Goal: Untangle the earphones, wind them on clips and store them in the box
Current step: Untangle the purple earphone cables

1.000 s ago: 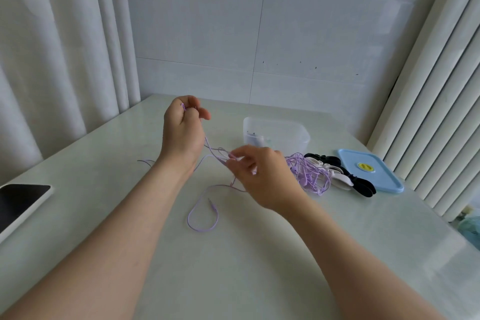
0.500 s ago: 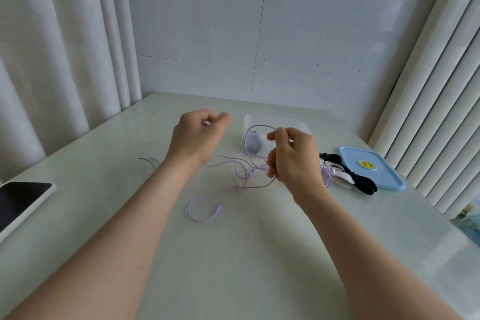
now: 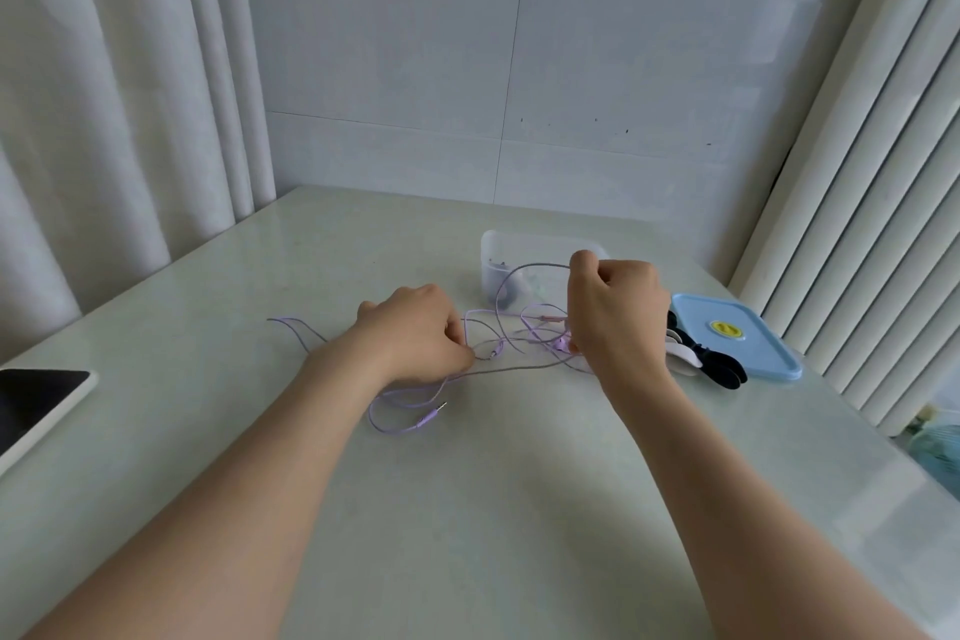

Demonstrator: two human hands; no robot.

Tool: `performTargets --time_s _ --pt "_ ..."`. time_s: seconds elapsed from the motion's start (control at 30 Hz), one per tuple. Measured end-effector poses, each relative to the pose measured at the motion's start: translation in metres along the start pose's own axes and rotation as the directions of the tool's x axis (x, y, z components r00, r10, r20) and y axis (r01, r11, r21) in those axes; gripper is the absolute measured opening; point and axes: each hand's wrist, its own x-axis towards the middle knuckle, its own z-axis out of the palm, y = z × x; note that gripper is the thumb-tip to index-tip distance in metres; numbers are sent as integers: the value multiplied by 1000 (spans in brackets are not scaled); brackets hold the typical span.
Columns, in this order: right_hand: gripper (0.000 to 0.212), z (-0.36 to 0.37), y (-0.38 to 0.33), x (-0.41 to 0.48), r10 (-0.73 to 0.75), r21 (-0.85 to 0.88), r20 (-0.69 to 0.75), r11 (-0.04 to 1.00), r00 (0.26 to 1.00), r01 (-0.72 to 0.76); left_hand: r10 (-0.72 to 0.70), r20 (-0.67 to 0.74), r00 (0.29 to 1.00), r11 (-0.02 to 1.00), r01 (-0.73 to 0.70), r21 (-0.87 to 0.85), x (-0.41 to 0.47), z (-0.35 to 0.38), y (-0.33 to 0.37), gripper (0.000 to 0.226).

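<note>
Tangled lilac earphones (image 3: 498, 348), clear box (image 3: 540, 250).

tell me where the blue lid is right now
In the head view the blue lid lies flat on the table at the right, just beyond the black and white clips and right of the right hand.

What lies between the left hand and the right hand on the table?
Head view: tangled loops of purple earphone cable cross the gap, running from the left hand to the right hand; both grip it.
</note>
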Motion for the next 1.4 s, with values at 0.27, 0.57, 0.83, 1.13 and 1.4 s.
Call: performTargets --time_s 0.27,0.57,0.83,1.13,1.4 --pt "36 -9 -9 -5 -144 -35 -76 989 987 141 19 -68 998 999 -16 46 0 7 3 18" --pt "31 -18 -26 -14 -151 583 359 807 921 -96 74 -355 932 991 -30 128 15 13 -7 17" --pt "10 -18 -19 -14 18 159 714 969 700 -187 -274 -472 838 624 -219 -751 15 -8 0 5" --pt "20 -18 -3 -7 -18 -357 502 907 865 226 -373 -149 916 70 -133 -989 17 -13 12 28" --pt "51 -12 13 4 -115 -582 341 754 933 305 -99 -353 930 774 -151 -615 7 -9 7 40"
